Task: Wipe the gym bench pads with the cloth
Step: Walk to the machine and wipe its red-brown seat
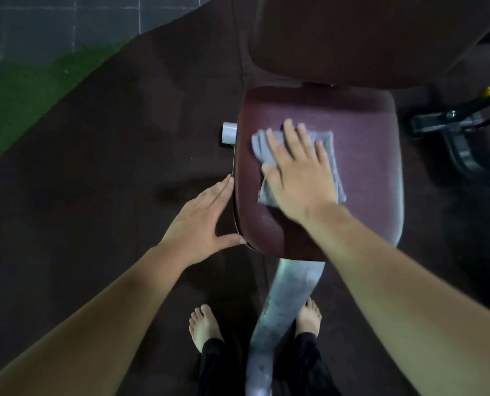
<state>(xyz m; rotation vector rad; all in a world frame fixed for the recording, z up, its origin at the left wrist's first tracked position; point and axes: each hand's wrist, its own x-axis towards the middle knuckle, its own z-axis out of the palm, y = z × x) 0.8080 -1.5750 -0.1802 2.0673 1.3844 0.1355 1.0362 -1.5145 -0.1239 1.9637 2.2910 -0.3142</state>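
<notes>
Heads up on a few things that could bite you here. Your right hand (298,178) lies flat on the cloth (330,150), fingers spread and pressing down, not gripping anything. The cloth sits folded on the left-middle part of the seat pad (366,124). Since only palm pressure holds it, a fast stroke toward the left edge could probably let it bunch up or slip out and drop onto the floor (109,167).

Your left hand (206,212) is open too, with straight fingers against the pad's left side and the thumb at the front corner. That looks like bracing, which is fine, but I'd watch those fingers near the seam under the pad if the seat shifts.

Also, you're barefoot with one foot on each side of the metal post (289,295). Lean in harder and you could stub a toe on it.

Last thing: the back pad (352,38) sits just above the seat, and the narrow strip where the two nearly meet is easy to miss. I'd guess the cloth skips it unless you tuck it in there on purpose.
</notes>
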